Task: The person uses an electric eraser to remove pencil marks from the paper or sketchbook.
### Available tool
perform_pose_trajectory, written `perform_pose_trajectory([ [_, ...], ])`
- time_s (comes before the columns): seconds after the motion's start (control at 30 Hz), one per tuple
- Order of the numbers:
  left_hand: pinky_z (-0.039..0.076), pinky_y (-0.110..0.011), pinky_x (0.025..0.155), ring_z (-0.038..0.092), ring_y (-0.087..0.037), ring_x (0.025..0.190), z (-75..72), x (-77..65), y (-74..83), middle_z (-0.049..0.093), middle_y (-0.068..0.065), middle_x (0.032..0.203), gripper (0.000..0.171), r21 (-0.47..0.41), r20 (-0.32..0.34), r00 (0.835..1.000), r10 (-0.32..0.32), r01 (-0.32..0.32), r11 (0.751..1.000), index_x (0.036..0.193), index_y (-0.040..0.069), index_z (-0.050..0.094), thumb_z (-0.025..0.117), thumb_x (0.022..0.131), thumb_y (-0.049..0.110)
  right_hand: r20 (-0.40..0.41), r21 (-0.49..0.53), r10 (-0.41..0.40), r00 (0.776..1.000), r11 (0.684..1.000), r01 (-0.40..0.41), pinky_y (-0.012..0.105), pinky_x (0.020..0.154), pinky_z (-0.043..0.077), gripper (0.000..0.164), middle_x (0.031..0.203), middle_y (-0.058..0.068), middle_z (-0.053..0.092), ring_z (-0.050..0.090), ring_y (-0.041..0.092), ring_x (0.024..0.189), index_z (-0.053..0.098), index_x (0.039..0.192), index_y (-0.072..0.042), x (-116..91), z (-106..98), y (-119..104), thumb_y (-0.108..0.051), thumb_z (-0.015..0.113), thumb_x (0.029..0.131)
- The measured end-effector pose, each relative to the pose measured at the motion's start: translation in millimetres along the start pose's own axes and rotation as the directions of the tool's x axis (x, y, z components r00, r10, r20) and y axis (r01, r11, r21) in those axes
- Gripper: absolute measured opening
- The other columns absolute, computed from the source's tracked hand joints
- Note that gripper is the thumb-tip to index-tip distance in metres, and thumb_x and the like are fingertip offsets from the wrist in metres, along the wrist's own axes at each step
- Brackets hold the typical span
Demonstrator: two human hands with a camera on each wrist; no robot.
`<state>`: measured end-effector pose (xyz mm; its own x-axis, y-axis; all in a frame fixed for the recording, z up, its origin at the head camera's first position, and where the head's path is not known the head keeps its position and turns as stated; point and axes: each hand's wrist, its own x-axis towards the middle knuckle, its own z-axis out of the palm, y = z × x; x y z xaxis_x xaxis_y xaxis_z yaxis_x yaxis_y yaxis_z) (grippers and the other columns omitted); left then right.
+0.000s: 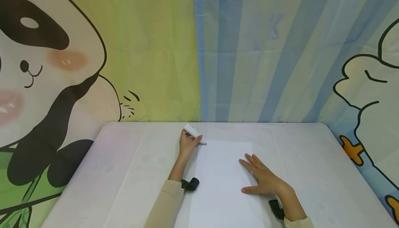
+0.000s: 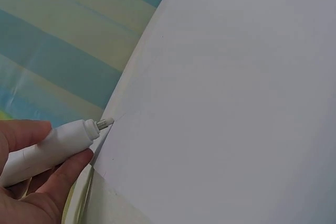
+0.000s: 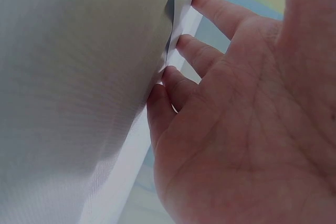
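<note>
My left hand (image 1: 187,146) grips a thick white pen-shaped tool that looks like an electric eraser (image 1: 192,132), near the upper left corner of a white sheet of paper (image 1: 224,186). In the left wrist view the eraser (image 2: 63,142) has a ribbed metal nose with a small pale tip, which lies at the paper's edge. A faint thin line and a few tiny dark dots show on the paper (image 2: 226,77) there. With fingers spread, my right hand (image 1: 265,179) rests at the paper's right edge. Its fingertips touch the surface in the right wrist view.
The paper lies on a table (image 1: 299,158) with a pale cloth. Behind the table hangs a printed curtain (image 1: 265,65) with stripes and cartoon animals. A black wrist camera (image 1: 191,184) sits on the left wrist, and another (image 1: 276,209) on the right.
</note>
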<state>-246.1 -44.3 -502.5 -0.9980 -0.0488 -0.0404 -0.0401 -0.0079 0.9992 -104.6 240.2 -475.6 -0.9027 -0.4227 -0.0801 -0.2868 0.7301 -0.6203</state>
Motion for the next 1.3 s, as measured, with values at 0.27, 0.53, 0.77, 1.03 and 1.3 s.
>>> perform_pose_trajectory([
  [0.27,0.060,-0.033,0.075,0.065,-0.029,0.092,-0.6,0.4,-0.9,0.051,-0.019,0.110,0.060,0.009,-0.006,1.000,0.008,-0.008,1.000,0.133,-0.005,0.038,0.072,0.085,0.003,0.000,0.008,0.009,1.000,1.000,-0.009,0.076,0.105,0.020,0.098,0.158,0.025,0.018,0.008,0.052,0.142,0.034,0.150,-0.006,-0.6,-0.6,-1.0,-0.047,0.082,0.074],
  [0.53,0.060,-0.038,0.077,0.065,-0.032,0.094,-0.7,0.3,-1.4,0.050,-0.021,0.112,0.060,0.025,-0.016,1.000,-0.011,0.011,1.000,0.133,-0.006,0.038,0.073,0.084,0.002,0.000,0.007,0.004,1.000,1.000,-0.004,0.076,0.105,0.020,0.098,0.158,0.025,0.018,0.008,0.052,0.142,0.034,0.150,-0.007,-0.5,0.3,0.3,-0.047,0.082,0.074],
  [0.77,0.060,-0.039,0.078,0.066,-0.035,0.095,-0.4,1.4,-2.3,0.050,-0.022,0.113,0.062,0.018,-0.020,1.000,-0.019,0.019,1.000,0.134,-0.006,0.038,0.073,0.084,0.001,-0.011,0.005,-0.011,1.000,1.000,0.011,0.077,0.104,0.021,0.098,0.157,0.027,0.019,0.009,0.054,0.141,0.035,0.149,-0.005,-0.6,1.0,1.5,-0.046,0.082,0.073],
  [1.03,0.060,-0.035,0.076,0.064,-0.026,0.091,-0.3,-0.2,-0.4,0.049,-0.019,0.112,0.061,-0.007,0.000,1.000,-0.015,0.015,1.000,0.135,-0.004,0.037,0.071,0.084,0.000,-0.011,0.001,-0.007,1.000,1.000,0.007,0.076,0.104,0.020,0.098,0.157,0.026,0.018,0.009,0.053,0.141,0.035,0.149,-0.006,-0.1,1.5,2.7,-0.046,0.082,0.073],
  [1.3,0.060,-0.039,0.079,0.063,-0.026,0.092,-0.1,-0.1,-1.2,0.049,-0.019,0.111,0.061,0.000,0.000,1.000,-0.016,0.016,1.000,0.134,-0.005,0.036,0.072,0.085,0.001,0.002,0.009,-0.003,1.000,1.000,0.003,0.077,0.103,0.020,0.098,0.158,0.025,0.018,0.008,0.053,0.142,0.034,0.150,-0.007,-0.2,1.0,1.8,-0.046,0.082,0.074],
])
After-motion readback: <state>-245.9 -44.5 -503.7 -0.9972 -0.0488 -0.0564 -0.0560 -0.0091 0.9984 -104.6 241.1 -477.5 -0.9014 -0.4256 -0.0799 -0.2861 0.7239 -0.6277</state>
